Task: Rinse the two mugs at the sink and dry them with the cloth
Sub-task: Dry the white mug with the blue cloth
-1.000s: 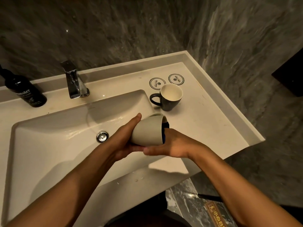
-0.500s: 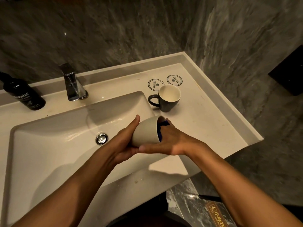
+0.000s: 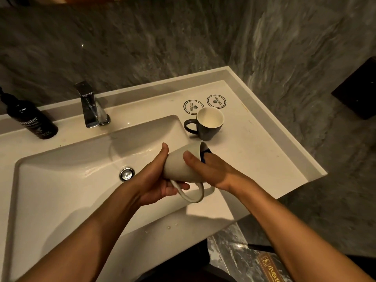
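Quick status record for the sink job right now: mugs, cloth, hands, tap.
white mug: held on its side over the basin edge, mouth to the right, handle down
blue cloth: pushed into the mug mouth
left hand: grips the mug base
right hand: fingers inside with the cloth, thumb on the outer wall
dark mug: upright on the counter, untouched
tap: no stream visible

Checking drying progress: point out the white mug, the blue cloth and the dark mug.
white mug [image 3: 179, 167]: head view, on its outer wall.
blue cloth [image 3: 205, 153]: head view, bit showing at the mug's mouth.
dark mug [image 3: 209, 133]: head view, outer wall below rim.
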